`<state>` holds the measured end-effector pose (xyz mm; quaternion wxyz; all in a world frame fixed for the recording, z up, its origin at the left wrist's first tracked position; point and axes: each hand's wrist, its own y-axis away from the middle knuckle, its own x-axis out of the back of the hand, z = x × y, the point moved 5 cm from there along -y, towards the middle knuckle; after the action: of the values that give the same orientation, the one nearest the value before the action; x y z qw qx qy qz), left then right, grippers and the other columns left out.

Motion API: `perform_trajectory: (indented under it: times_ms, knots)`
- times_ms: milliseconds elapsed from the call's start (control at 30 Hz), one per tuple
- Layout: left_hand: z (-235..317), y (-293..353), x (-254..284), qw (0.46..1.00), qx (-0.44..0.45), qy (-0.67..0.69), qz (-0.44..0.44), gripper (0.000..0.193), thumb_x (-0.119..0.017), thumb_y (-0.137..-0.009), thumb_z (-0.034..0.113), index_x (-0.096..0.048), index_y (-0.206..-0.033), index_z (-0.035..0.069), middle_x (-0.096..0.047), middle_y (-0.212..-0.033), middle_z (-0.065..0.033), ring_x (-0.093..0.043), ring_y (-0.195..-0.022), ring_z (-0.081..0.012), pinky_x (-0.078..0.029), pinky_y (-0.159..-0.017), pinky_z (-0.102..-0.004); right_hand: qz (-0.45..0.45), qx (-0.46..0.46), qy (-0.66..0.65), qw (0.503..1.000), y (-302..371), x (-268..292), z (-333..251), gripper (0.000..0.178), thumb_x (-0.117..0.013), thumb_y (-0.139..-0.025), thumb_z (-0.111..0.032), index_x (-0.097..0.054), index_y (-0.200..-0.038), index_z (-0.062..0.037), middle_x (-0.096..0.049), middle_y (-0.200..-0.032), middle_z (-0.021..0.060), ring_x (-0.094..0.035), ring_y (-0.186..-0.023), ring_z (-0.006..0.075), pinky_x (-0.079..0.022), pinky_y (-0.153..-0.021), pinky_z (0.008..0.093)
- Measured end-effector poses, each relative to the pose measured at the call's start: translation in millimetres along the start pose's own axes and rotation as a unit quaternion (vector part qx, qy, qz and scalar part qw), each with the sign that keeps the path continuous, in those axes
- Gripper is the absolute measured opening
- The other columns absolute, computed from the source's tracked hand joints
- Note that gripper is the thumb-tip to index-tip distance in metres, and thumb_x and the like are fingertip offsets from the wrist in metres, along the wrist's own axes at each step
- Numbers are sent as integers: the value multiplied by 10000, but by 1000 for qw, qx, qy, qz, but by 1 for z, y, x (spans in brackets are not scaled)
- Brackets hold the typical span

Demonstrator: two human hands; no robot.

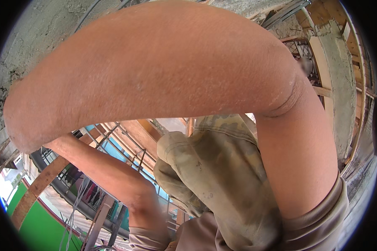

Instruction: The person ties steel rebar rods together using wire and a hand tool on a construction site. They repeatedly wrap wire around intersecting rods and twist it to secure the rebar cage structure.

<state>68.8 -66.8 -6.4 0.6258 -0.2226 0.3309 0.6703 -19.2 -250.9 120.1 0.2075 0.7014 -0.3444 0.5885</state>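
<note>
My right arm, bare below a brown sleeve, bends at the elbow and crosses close in front of the camera to the left. Its far end, the wrist or back of my right hand (21, 119), lies by the rough concrete wall (42, 35); no fingers show, and anything held there is hidden. My left forearm (98, 169) reaches up from the lower part of the picture and passes behind that end, which covers my left hand. A grid of thin steel rebar (140, 161) stands beyond the left forearm.
My bent legs in camouflage trousers (222, 180) take up the lower middle. Wooden planks (142, 136) lie below the rebar. Lower left are a curved-looking brown board (40, 188), a green panel (37, 221) and loose grey wires (77, 201). A concrete post (341, 92) stands at right.
</note>
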Motion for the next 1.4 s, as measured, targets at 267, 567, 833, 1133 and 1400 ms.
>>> perform_trajectory:
  times_ms: [267, 567, 833, 1133, 1400]
  knots:
    - [1, -8, 5, 996, -31, -82, 37, 405, -538, -945, 217, -460, -1277, -2, -485, -1346, -190, -495, -1223, -317, -425, -1015, -484, 6, -8, -30, 1000, 19, 3, 24, 206, -674, -718, -143, -721, -893, -46, -711, -838, 140, -702, -793, 278, -565, -668, 406]
    - [24, 2, 1, 990, -66, -119, 48, 451, -519, -959, 224, -405, -1324, -15, -466, -1356, -215, -485, -1234, -323, -433, -1009, -481, 15, 7, -63, 998, 5, 15, 29, 195, -666, -718, -131, -727, -877, -34, -707, -812, 153, -701, -769, 293, -566, -662, 411]
    - [21, -2, -3, 992, -73, -97, 26, 494, -502, -971, 230, -357, -1366, -28, -448, -1365, -237, -476, -1245, -329, -441, -1003, -478, -14, -22, -81, 996, 1, 6, 22, 188, -659, -717, -119, -732, -862, -24, -703, -788, 164, -700, -748, 306, -566, -656, 415]
    - [-7, 111, -49, 979, -57, -16, 194, 509, -494, -991, 265, -362, -1341, -81, -461, -1323, -177, -480, -1222, -297, -422, -966, -481, -47, -73, -45, 995, -14, -5, 17, 173, -635, -709, -83, -726, -826, 6, -694, -758, 188, -698, -731, 330, -567, -666, 428]
    - [86, 73, 1, 931, -214, -213, 203, 400, -525, -948, 111, -451, -1322, -13, -539, -1251, -132, -527, -1176, -275, -433, -884, -402, -78, -107, 20, 991, -27, 3, 9, 189, -618, -720, -79, -719, -866, -13, -701, -889, 182, -697, -850, 309, -570, -732, 414]
